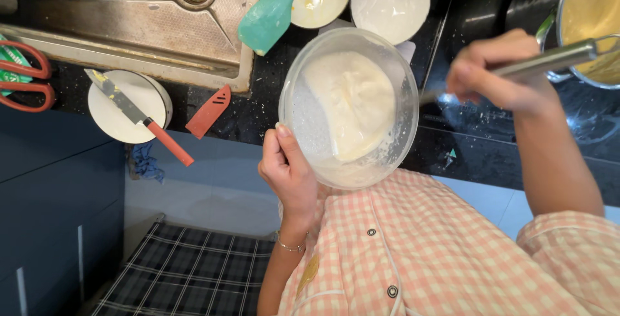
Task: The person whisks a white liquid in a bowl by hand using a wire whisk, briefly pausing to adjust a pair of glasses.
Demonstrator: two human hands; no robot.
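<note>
Pink checked shirt [413, 251] nearest the lens. Left hand [287, 171] noted clamped on near rim of clear bowl [349, 106], thumb over the lip, fingers [276, 161] curled together beneath. Bowl tilted above dark surface [258, 112], holding a thick white mass, walls smeared. Right hand [500, 74] closed on metal handle of utensil [549, 61], its working end hidden, just beside a steel pot of yellow batter [597, 19]. Beyond left fingers: teal spatula [271, 16], two white dishes, sink [142, 19]. Well left of them: knife on a round board, scissors. Judged: bowl rigid, moderately heavy, rim likely slick with residue; best gripped at a clean rim section.
</note>
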